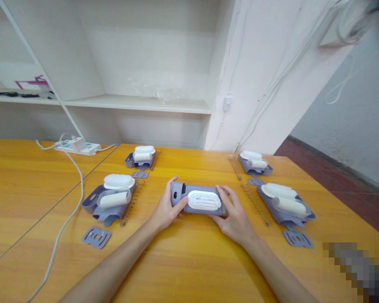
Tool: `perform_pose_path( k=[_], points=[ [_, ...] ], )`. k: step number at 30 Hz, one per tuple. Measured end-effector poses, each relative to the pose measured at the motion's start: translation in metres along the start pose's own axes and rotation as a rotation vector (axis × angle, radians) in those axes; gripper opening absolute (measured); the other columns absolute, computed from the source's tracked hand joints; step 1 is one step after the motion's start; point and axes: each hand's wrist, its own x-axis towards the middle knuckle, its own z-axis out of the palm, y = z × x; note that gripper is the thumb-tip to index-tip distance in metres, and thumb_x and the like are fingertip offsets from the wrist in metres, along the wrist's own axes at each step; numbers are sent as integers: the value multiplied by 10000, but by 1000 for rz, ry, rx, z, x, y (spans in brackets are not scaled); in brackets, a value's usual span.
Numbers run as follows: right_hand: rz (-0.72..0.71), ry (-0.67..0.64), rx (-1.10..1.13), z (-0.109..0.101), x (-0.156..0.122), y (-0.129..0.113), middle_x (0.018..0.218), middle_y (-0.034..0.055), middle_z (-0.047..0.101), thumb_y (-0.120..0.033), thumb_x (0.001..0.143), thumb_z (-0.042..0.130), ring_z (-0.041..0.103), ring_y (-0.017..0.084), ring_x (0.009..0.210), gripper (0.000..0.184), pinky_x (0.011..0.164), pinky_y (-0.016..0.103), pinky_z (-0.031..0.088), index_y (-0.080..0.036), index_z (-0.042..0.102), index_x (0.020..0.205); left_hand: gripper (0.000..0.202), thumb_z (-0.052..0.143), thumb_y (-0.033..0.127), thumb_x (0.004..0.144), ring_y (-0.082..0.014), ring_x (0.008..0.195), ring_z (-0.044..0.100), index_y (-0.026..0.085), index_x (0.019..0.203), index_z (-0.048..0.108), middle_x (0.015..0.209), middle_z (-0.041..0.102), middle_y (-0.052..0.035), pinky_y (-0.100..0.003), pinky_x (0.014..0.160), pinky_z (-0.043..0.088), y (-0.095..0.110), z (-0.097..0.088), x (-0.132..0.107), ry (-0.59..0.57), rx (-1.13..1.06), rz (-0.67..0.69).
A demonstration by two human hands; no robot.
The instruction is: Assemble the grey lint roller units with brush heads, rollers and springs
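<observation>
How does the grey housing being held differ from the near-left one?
The held housing is grasped; the near-left housing lies untouched. The held housing shows a patterned white oval piece; the near-left housing's oval piece looks smooth. The near-left housing carries a white cylinder; the held housing shows none. Both are grey.

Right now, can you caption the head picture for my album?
At a wooden table, left hand and right hand hold a purplish case with a white oval piece.

open tabletop fronts the device; springs and stacked parts flank it.
</observation>
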Motion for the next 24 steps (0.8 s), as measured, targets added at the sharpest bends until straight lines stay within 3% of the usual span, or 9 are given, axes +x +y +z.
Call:
perform_pose_path(
  k=[3, 5, 8, 24],
  points=[
    [0, -3, 2, 0, -1, 2, 1373, 137, 343, -215, 768, 642, 374, 295, 1271, 761, 1048, 469, 367, -235, 268, 1430, 964, 742, 416, 652, -234, 1015, 567, 212, 1410, 183, 1164, 528, -87, -391, 913, 469, -2, -1, 1, 0, 96, 88],
    [-4, 0, 7, -1, -1, 2, 1369, 138, 344, -216, 772, 637, 378, 294, 1268, 749, 1045, 466, 371, -234, 275, 1428, 1132, 815, 405, 546, -268, 1119, 518, 191, 1429, 139, 1210, 521, -104, -430, 1005, 391, -5, 0, 2, 0, 137, 125],
    [-15, 6, 21, -1, 0, 1, 1365, 136, 348, -219, 784, 623, 381, 291, 1268, 724, 1046, 461, 372, -233, 285, 1424, 1203, 834, 420, 501, -304, 1193, 471, 183, 1444, 124, 1273, 495, -132, -458, 1035, 351, -10, 2, 4, 3, 205, 159],
    [4, 44, 51, -3, 4, -6, 1337, 132, 386, -257, 773, 653, 399, 289, 1257, 745, 1044, 442, 384, -232, 286, 1421, 972, 693, 399, 720, -263, 1277, 413, 204, 1457, 90, 1378, 438, -134, -446, 1079, 292, -9, 9, -2, -6, 197, 183]
  ],
)
